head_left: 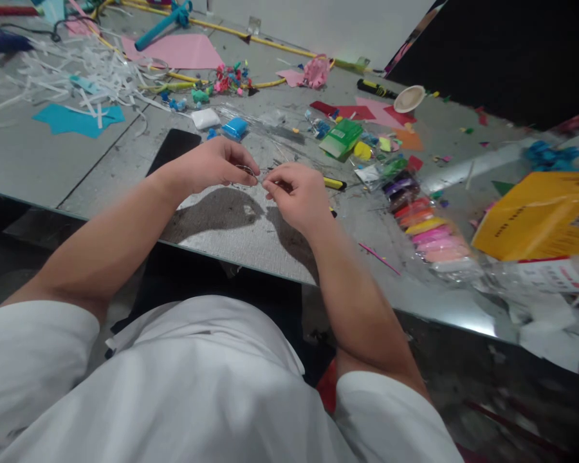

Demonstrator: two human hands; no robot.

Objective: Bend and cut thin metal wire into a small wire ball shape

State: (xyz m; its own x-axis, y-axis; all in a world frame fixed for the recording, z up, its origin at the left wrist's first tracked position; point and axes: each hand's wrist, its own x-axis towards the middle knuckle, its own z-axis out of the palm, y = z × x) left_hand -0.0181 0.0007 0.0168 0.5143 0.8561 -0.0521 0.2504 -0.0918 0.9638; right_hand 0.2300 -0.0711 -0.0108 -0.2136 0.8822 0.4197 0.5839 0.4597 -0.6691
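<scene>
Both hands are raised over the near edge of the grey table (pixel 212 222), their fingertips almost touching. My left hand (pixel 217 166) is closed in a pinch on a thin, looped wire (pixel 245 168). Facing it, my right hand (pixel 296 193) has thumb and fingertips pressed together at the wire's end; what lies between them is too small to make out. A dark flat phone-like object (pixel 174 146) lies behind my left wrist. Beside my right hand is a yellow and black cutter (pixel 334 184), partly hidden.
White paper strips (pixel 96 77) and blue paper (pixel 80 120) lie at the left. Farther back are small clay pieces (pixel 231 77) and a green packet (pixel 341 137). Coloured clay packs (pixel 429 231) and a yellow envelope (pixel 540 218) lie at the right.
</scene>
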